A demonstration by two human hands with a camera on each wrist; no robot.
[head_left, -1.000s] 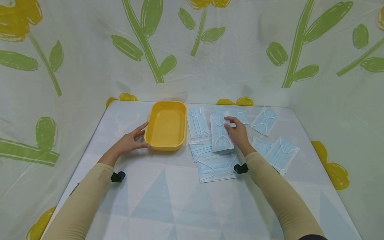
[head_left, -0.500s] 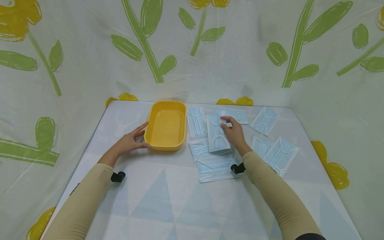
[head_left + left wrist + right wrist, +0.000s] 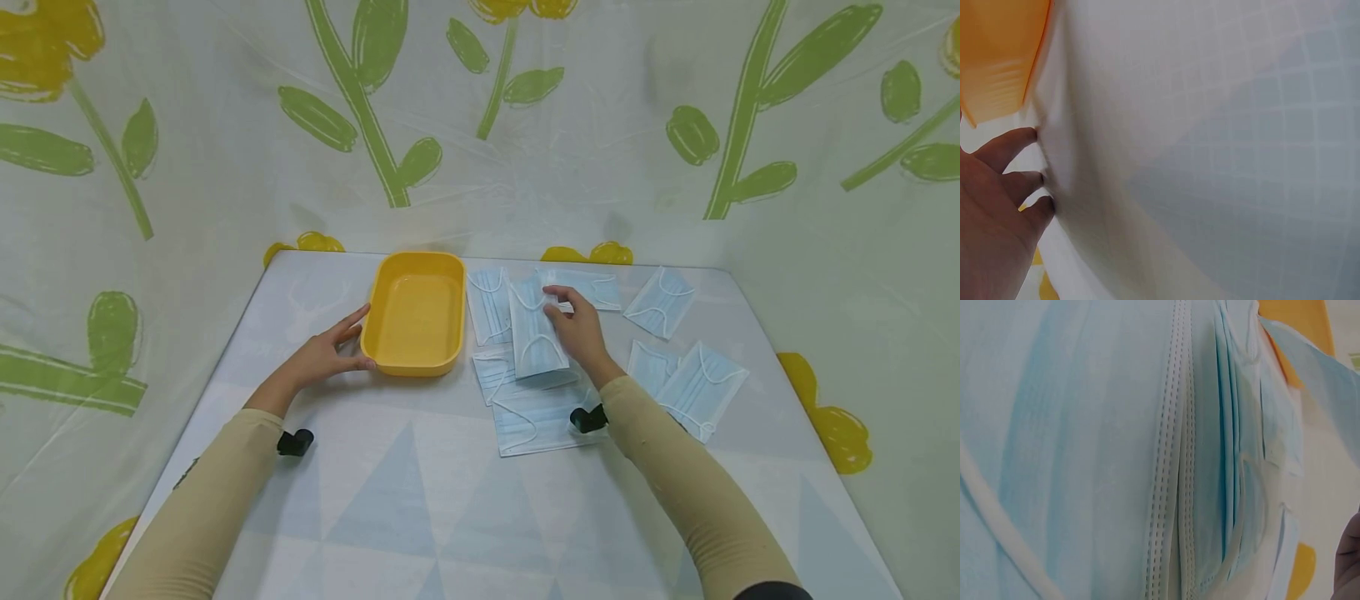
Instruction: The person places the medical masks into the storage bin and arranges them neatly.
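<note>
A light blue face mask [image 3: 537,329] with white ear loops hangs from my right hand [image 3: 585,329], pinched by its right edge between thumb and fingers. It is over other masks in the head view. In the right wrist view the raised mask [image 3: 1325,381] and part of my right hand [image 3: 1349,556] show at the right side. My left hand [image 3: 322,358] is spread along the left side of a yellow plastic box [image 3: 457,354], with thumb and fingertips right at its wall. In the left wrist view its curved fingers [image 3: 1013,147] lie just below the box [image 3: 1004,94].
Several more face masks lie flat on the table: one beside the box [image 3: 489,307], two in front [image 3: 543,421], one at the back [image 3: 596,287] and others on the right [image 3: 705,385]. A flower-printed sheet [image 3: 570,183] stands behind the table.
My right hand has moved slightly left toward the yellow box, carrying the pinched mask with it. My left hand and the box have stayed in place.
</note>
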